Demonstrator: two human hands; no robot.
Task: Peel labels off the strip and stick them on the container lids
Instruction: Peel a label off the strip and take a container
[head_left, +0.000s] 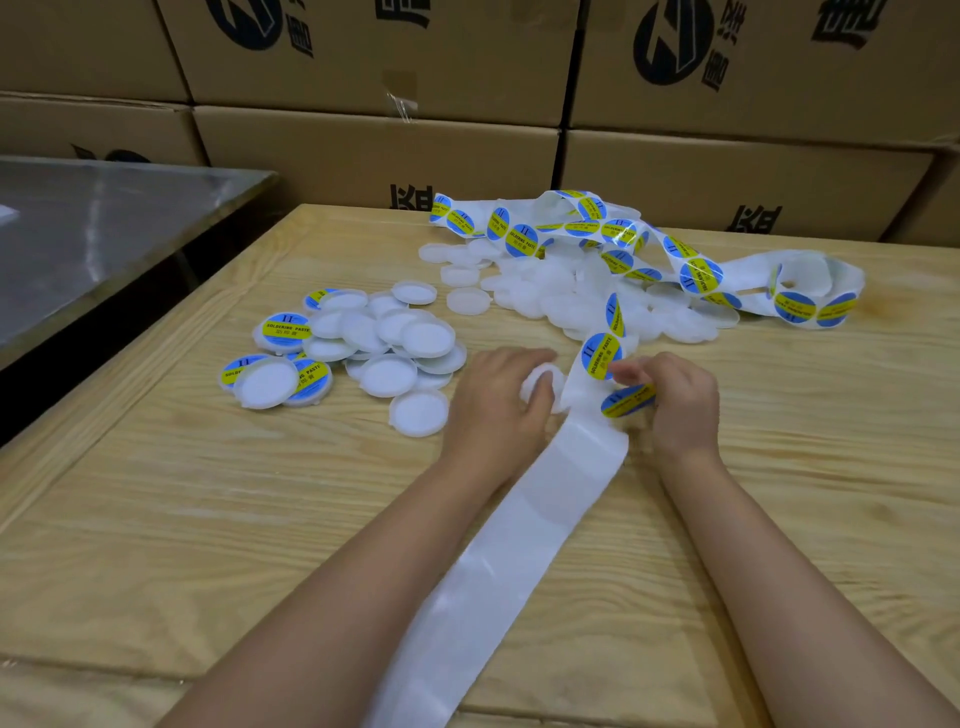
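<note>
Label (627, 400) pinched by right hand (683, 408) at strip (519, 545) edge | bare lid (543, 382) held in left hand (493, 410), just left of label | strip runs near-to-far between hands along bench (208, 519)

1. Left forearm (363, 571) and right forearm (779, 571): bare, both reaching forward, angled in toward each other.
2. Left hand (496, 402): palm down, fingers curled round a white lid (540, 382).
3. Right hand (678, 402): fingers bent, thumb and fingertips pinching a label (627, 401).

A packing storeroom: stacked printed cardboard cartons (374, 57) behind a plain wooden worktable (208, 493).
</note>
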